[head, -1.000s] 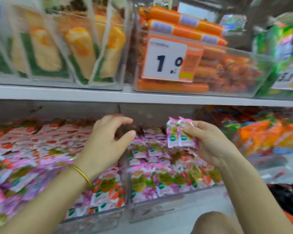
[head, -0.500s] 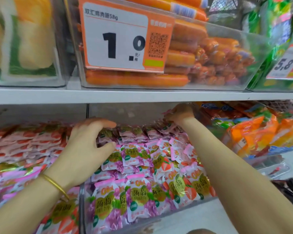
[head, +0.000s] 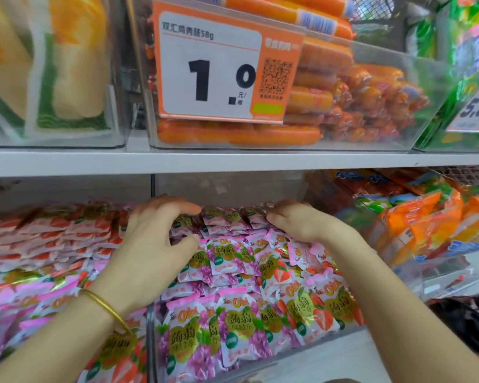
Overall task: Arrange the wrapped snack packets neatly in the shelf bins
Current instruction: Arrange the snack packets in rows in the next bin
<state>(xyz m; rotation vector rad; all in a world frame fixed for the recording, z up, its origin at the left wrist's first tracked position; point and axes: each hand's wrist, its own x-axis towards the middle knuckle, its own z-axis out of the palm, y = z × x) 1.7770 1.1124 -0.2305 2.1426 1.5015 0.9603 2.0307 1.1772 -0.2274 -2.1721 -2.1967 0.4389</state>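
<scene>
In the centre-frame bin [head: 150, 335], back-row snack packets [head: 227, 252] are bracketed by the left hand [head: 155, 244], fingers and thumb curled. The right hand [head: 296, 222] is laid palm-down alongside, fingertips hidden. Edges should be squared gently, uncrushed.

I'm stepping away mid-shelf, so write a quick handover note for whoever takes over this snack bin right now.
Left hand: arched over the rear packets in the clear bin; grip unclear.
Right hand: resting on the same rear packets; grip unclear.
Done: rear packets and front packets look roughly lined up.
To do: the middle packets lie jumbled; straighten them.
</scene>
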